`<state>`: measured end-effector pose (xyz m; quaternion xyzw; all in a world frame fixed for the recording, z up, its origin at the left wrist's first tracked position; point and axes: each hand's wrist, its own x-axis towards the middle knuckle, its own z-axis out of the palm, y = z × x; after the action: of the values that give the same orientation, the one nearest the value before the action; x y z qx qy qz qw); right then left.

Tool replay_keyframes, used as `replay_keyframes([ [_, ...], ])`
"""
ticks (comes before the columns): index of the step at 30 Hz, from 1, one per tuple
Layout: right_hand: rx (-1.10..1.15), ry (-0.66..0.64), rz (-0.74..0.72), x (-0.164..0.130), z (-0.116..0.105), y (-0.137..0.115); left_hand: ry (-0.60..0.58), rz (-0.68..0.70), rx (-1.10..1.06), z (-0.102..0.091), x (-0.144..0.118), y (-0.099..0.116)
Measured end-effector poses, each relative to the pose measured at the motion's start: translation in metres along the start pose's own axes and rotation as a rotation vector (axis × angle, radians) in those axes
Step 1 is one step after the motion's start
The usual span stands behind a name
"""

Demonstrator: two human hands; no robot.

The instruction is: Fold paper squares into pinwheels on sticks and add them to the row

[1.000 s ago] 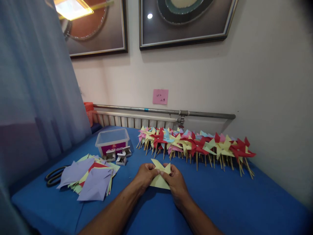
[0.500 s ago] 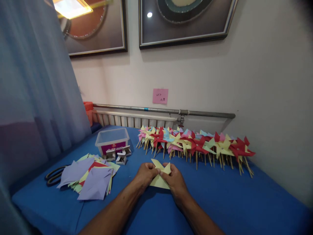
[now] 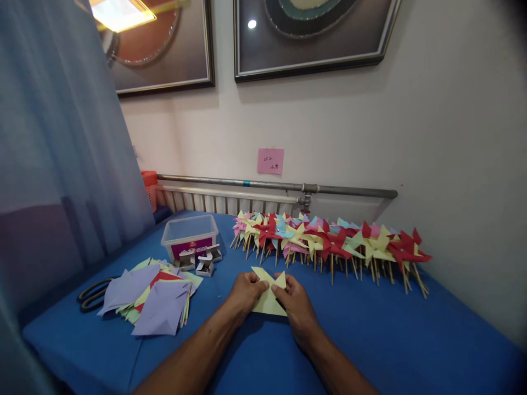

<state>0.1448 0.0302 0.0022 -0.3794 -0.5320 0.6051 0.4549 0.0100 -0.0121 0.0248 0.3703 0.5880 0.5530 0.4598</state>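
Note:
Between my hands is a pale yellow paper sheet (image 3: pixel 269 305) with cuts in it, its upper flaps standing apart in a V. My left hand (image 3: pixel 246 292) pinches its left side, thumb on the front near the middle. On the right side my right hand (image 3: pixel 295 300) grips the paper, its thumb also close to the centre. The fingers behind the paper are partly hidden. Beyond my hands stand many finished paper pinwheels (image 3: pixel 332 244) on sticks, in red, yellow, pink, blue and green.
To the left lies a pile of coloured paper sheets (image 3: pixel 162 308) beside black-handled scissors (image 3: pixel 94 294). Behind them are a clear plastic tub (image 3: pixel 190 230) and several small open boxes (image 3: pixel 205 266). A metal pipe (image 3: pixel 349 191) runs along the wall; a blue curtain (image 3: pixel 61 137) hangs at left.
The thumbs have shifted slightly apart on the yellow paper, and the V between its upper flaps shows wider. Both hands keep hold of it in nearly the same place.

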Motion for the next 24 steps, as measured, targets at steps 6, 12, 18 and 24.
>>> replay_keyframes([
  [6,0.046,0.022,0.020,-0.0008,-0.0001,-0.0018,-0.016,-0.015,-0.040,0.0011,-0.0007,-0.0006],
  [12,0.001,0.058,0.007,0.0001,-0.0002,-0.0056,-0.013,-0.010,-0.012,0.0015,-0.0045,0.0047],
  [18,-0.030,0.068,-0.005,0.0004,-0.0015,-0.0047,0.004,-0.028,0.026,0.0019,-0.0034,0.0041],
  [24,-0.041,0.022,-0.010,0.0011,-0.0015,-0.0047,0.034,-0.051,0.020,0.0034,-0.0040,0.0044],
])
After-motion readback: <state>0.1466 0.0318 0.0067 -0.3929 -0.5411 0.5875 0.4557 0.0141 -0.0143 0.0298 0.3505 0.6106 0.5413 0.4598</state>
